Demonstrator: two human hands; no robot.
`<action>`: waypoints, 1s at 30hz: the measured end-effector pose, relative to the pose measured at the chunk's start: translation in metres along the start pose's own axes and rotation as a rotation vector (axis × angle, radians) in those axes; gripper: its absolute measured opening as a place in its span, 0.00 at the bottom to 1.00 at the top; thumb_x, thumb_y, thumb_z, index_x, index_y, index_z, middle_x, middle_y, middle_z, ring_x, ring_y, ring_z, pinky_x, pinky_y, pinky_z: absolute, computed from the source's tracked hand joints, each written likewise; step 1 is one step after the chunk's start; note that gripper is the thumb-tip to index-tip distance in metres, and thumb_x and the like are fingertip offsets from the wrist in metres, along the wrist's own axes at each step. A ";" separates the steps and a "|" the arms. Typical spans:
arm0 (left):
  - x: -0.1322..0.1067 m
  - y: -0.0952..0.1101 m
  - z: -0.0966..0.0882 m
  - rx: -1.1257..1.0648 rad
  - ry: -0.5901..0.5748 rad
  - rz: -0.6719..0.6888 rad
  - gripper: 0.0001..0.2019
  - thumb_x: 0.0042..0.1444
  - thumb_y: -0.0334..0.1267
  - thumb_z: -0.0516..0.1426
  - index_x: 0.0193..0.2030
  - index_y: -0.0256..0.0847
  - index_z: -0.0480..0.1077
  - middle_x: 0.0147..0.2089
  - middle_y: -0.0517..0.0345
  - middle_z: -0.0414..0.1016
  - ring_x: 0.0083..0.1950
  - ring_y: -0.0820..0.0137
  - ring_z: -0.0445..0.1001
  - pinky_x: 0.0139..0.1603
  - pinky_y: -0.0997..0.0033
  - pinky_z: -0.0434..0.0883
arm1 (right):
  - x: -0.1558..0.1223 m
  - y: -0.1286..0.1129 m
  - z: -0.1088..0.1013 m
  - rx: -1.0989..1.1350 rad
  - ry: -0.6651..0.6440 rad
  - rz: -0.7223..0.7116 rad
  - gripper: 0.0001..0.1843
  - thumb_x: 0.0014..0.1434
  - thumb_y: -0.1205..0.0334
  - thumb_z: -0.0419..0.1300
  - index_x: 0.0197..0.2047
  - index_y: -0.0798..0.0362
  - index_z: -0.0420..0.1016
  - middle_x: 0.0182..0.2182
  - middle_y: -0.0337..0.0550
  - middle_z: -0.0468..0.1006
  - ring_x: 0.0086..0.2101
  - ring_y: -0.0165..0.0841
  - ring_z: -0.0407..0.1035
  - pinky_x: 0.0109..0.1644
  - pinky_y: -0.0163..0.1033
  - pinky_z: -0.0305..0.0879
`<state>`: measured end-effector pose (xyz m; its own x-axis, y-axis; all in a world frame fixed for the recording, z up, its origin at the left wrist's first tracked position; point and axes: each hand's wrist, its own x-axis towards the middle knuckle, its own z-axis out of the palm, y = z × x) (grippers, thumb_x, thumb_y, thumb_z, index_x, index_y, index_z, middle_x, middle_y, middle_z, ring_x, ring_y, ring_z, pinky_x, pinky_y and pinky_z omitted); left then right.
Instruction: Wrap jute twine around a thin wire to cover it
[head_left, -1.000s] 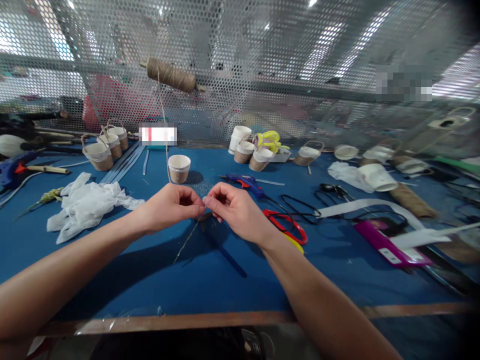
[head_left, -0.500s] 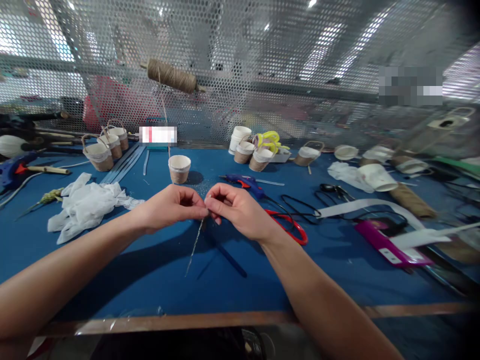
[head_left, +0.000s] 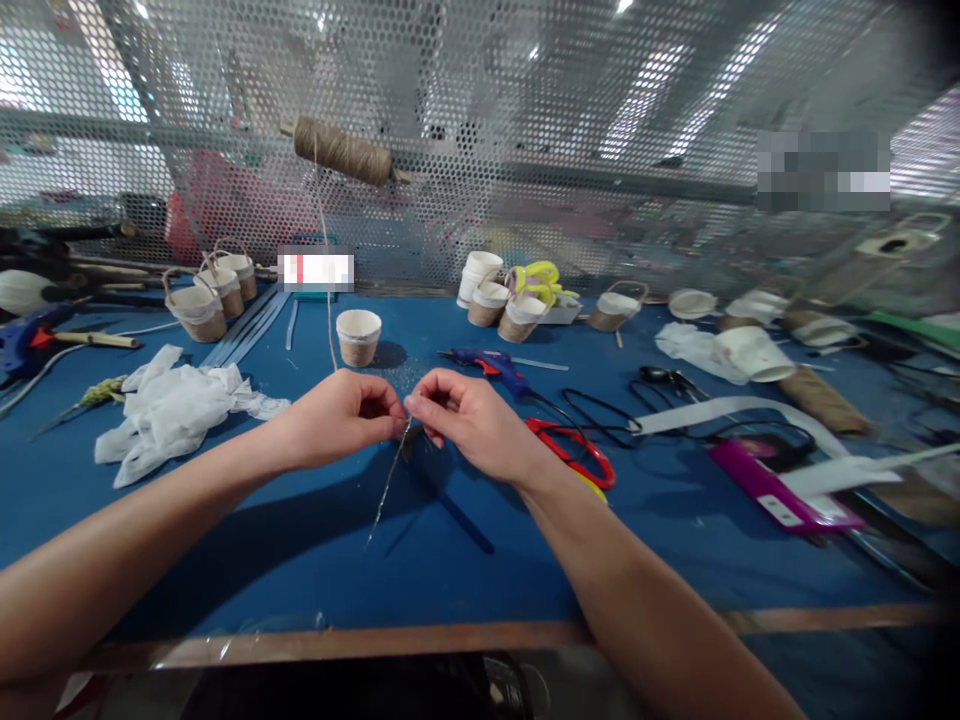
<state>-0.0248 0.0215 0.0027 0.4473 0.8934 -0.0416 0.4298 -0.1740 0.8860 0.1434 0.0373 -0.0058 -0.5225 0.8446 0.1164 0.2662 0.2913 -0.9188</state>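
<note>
- A craft workshop: a blue-topped worktable with a brown edge (head_left: 300,590) spans the frame, laden with hand tools and making materials.
- A grey perforated metal screen (head_left: 562,120) backs the bench across the top, bright lights showing through it.
- At upper left of centre, a fat brown spool of twine (head_left: 345,150) is mounted on a rod, a thin pale strand (head_left: 324,225) running down from it.
- Blue glue guns with red triggers (head_left: 491,368) lie at centre and far left.
- Small white-and-brown round cups (head_left: 358,338), several with looped handles, line the table's back.
- Crumpled white gauzy fabric (head_left: 180,400) lies at left, flat white ribbon (head_left: 720,408) at right.
</note>
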 end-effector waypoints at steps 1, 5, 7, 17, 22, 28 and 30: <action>0.000 -0.001 0.001 -0.012 0.004 0.005 0.07 0.48 0.37 0.54 0.26 0.34 0.65 0.22 0.64 0.63 0.24 0.79 0.58 0.24 0.78 0.56 | 0.000 0.000 0.000 -0.011 0.008 0.001 0.09 0.53 0.58 0.55 0.28 0.57 0.64 0.18 0.33 0.64 0.18 0.22 0.58 0.22 0.30 0.56; 0.000 -0.005 0.007 -0.053 0.069 -0.002 0.10 0.46 0.39 0.55 0.23 0.34 0.64 0.19 0.66 0.59 0.21 0.80 0.54 0.21 0.78 0.51 | 0.001 0.002 0.004 -0.085 0.063 0.007 0.11 0.53 0.56 0.55 0.27 0.56 0.64 0.19 0.34 0.64 0.19 0.23 0.58 0.22 0.30 0.55; 0.001 -0.007 0.009 -0.085 0.086 -0.009 0.10 0.46 0.40 0.56 0.22 0.34 0.64 0.19 0.67 0.58 0.21 0.81 0.53 0.21 0.78 0.51 | 0.001 0.002 0.006 -0.096 0.094 0.015 0.13 0.52 0.55 0.56 0.25 0.56 0.62 0.19 0.34 0.63 0.19 0.22 0.57 0.21 0.30 0.53; -0.002 -0.009 0.011 -0.557 -0.101 -0.101 0.10 0.43 0.37 0.60 0.22 0.34 0.64 0.18 0.68 0.57 0.19 0.83 0.49 0.19 0.77 0.44 | -0.001 -0.005 -0.013 0.195 -0.216 0.011 0.12 0.52 0.63 0.58 0.41 0.56 0.65 0.28 0.37 0.67 0.26 0.23 0.63 0.28 0.31 0.63; -0.016 -0.032 0.036 -0.845 -0.194 -0.319 0.12 0.39 0.37 0.63 0.21 0.34 0.63 0.14 0.70 0.54 0.16 0.85 0.47 0.19 0.77 0.42 | 0.004 0.002 -0.014 0.142 -0.087 0.081 0.07 0.53 0.61 0.57 0.32 0.56 0.64 0.22 0.36 0.67 0.23 0.24 0.64 0.25 0.30 0.61; -0.041 -0.040 0.074 -0.960 -0.402 -0.568 0.13 0.32 0.36 0.66 0.20 0.33 0.66 0.14 0.66 0.61 0.14 0.84 0.52 0.19 0.77 0.43 | 0.009 0.010 -0.002 0.047 0.008 0.071 0.10 0.54 0.59 0.55 0.26 0.56 0.62 0.16 0.32 0.64 0.17 0.22 0.60 0.21 0.29 0.56; -0.045 -0.036 0.080 -0.945 -0.462 -0.631 0.15 0.27 0.34 0.67 0.20 0.32 0.66 0.15 0.65 0.64 0.14 0.84 0.54 0.18 0.77 0.43 | 0.011 0.012 0.001 0.031 -0.005 0.080 0.11 0.54 0.59 0.55 0.25 0.56 0.62 0.15 0.31 0.63 0.15 0.21 0.59 0.20 0.29 0.55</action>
<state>0.0023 -0.0460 -0.0644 0.6851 0.4481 -0.5743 0.0196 0.7768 0.6294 0.1403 0.0494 -0.0163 -0.5043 0.8626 0.0402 0.2826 0.2089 -0.9362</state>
